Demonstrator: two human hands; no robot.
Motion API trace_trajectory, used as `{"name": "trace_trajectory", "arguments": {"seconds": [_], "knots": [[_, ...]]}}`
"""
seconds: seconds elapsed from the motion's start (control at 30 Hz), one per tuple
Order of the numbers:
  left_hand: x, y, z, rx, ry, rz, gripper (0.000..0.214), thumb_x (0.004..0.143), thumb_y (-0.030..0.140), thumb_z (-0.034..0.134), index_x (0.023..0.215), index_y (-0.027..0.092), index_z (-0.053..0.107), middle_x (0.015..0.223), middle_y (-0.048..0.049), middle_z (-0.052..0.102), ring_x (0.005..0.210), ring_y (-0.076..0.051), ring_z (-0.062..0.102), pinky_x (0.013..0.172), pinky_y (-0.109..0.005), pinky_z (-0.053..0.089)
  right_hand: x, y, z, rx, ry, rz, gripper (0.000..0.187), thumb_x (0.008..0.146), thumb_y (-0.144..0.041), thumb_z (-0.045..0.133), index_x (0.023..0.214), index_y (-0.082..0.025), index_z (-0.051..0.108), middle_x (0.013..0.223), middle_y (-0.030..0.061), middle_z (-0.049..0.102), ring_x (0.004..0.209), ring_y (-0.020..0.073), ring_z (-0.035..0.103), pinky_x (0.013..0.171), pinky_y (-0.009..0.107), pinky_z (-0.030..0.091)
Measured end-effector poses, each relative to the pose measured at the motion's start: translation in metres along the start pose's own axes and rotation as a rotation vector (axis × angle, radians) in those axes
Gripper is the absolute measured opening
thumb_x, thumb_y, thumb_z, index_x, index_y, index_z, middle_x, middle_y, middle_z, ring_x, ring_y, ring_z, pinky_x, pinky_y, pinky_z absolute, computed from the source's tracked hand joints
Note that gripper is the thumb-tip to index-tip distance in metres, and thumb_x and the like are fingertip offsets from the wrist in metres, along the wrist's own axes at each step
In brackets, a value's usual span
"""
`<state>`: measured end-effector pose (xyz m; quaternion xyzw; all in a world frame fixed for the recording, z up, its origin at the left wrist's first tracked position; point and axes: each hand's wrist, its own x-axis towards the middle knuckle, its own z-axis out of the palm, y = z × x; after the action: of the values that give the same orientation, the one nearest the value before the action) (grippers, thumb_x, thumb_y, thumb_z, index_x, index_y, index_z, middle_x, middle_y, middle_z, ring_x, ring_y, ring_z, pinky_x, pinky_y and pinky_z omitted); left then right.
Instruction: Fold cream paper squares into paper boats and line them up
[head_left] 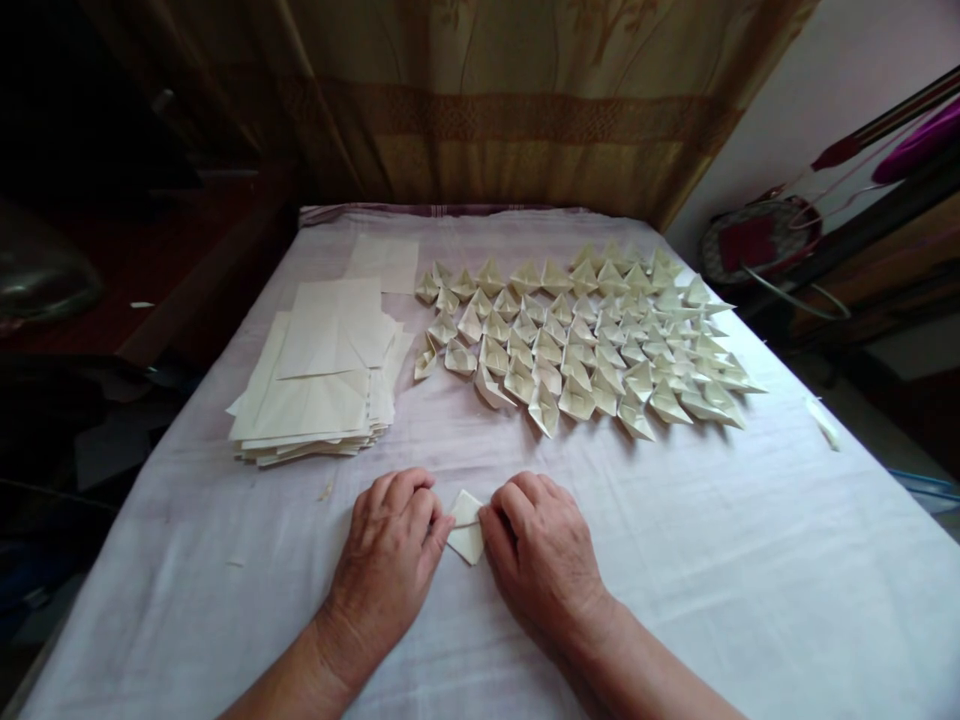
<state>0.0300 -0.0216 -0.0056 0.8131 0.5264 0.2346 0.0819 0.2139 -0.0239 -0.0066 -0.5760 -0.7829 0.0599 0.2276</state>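
Left hand: left hand [390,545] pinches the left edge of the folded paper [466,542], thumb at the paper, other fingers curled in.
Right hand: right hand [541,540] at the right edge of the same paper, thumb and forefinger pinching, rest bent, knuckles up.
Folded paper: small, pale, diamond-like outline, crease across the middle; between the hands, near side of the tabletop [720,570], in front of stack and boats.
Stack [307,408]: cream sheets, uneven edges, left of the boats, beyond the left hand; top sheets turned askew.
Loose sheet [397,262]: flat, just behind the stack, toward the far edge.
Boats [577,395]: many, pale folded paper, pointed tips, packed in rough rows right of the stack, beyond the right hand.
Cloth [660,500]: whitish, wrinkled, covers the tabletop.
Scraps [325,491]: tiny bits left of the left hand.
White strip [823,424]: near the right edge, apart from the boats.
Curtain [480,120]: gold-brown, hangs behind the far edge.
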Motion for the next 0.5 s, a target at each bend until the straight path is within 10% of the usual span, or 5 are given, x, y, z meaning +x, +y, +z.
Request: {"name": "trace_trajectory", "arguments": {"seconds": [0.5], "knots": [[-0.0016,-0.0029,0.0041,-0.008,-0.007,0.027,0.027,0.091,0.018,0.06,0.112,0.034,0.068,0.118,-0.0054,0.06,0.109,-0.026,0.054,0.091,-0.043,0.043,-0.0001,0.0005,0.0002,0.116,-0.004,0.073,0.015,0.092,-0.023,0.058,0.078,-0.021,0.057,0.077,0.0013,0.058,0.075,0.0195,0.052,0.071,0.032,0.031]]}}
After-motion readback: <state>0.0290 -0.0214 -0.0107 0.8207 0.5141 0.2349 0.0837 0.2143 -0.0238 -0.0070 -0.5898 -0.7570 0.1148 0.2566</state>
